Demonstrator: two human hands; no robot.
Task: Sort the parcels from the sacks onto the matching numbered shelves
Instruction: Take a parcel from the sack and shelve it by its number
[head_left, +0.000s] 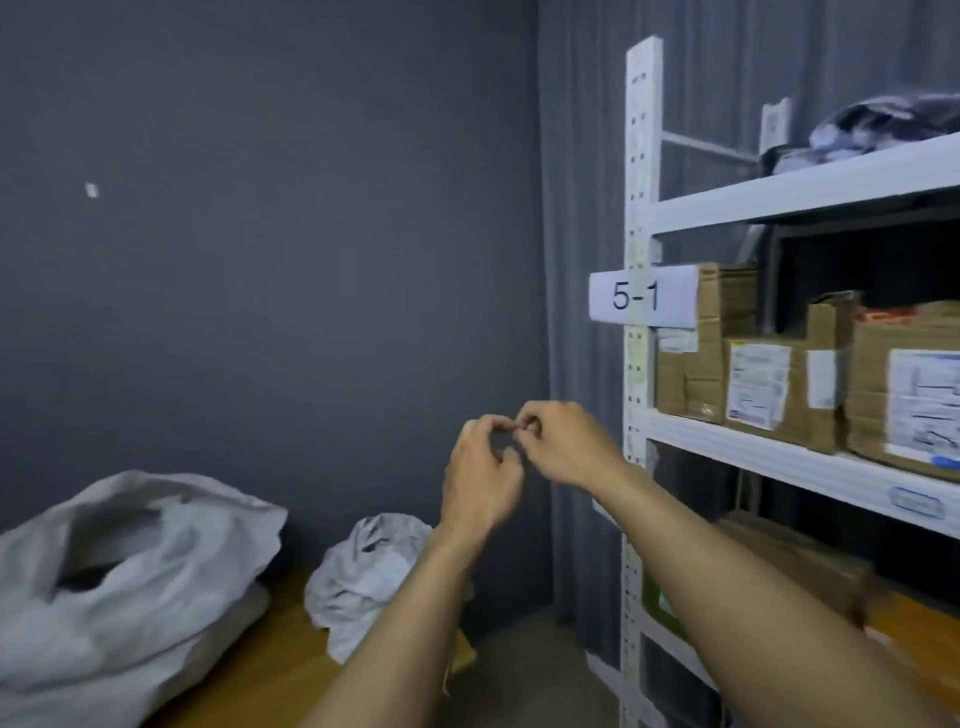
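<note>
My left hand (483, 483) and right hand (566, 447) were curled fingertip-to-fingertip, holding nothing. The sack (156, 613) looked soft and floppy, I'd grab its mouth

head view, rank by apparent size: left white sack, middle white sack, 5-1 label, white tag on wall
1. left white sack; it sits nearest the camera, so its lead may be inflated
2. middle white sack
3. 5-1 label
4. white tag on wall, by far the smallest
</note>
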